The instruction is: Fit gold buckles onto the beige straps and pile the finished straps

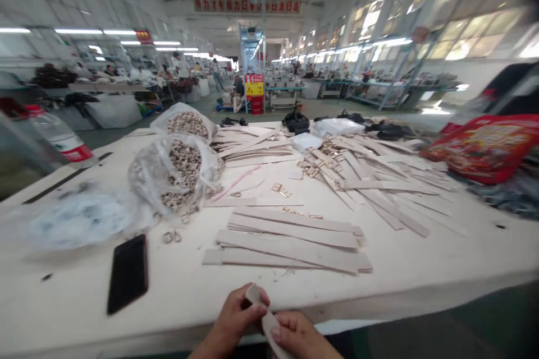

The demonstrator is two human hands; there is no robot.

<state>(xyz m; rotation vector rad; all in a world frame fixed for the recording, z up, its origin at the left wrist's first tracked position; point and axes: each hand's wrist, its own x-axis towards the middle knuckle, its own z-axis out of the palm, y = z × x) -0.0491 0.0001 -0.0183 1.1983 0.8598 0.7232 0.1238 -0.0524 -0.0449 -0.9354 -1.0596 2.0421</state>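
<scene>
Near the table's front edge, my left hand (237,314) pinches the upper end of a beige strip (270,326) between thumb and fingers. Just to the right, my right hand (300,336) grips the same strip lower down, its thumb lying on top. The strip's lower part runs out of the bottom of the view. Beyond my hands lies a stack of flat beige strips (290,240). Gold buckles (281,189) rest behind that stack, and more strips with buckles (379,179) are piled at the back right.
A black phone (128,274) lies at the left on the table (177,297). Behind it are plastic bags of small beige loops (185,165) and a clear bag (80,219). A bottle (63,137) is far left, a red package (484,146) far right. People work in the background.
</scene>
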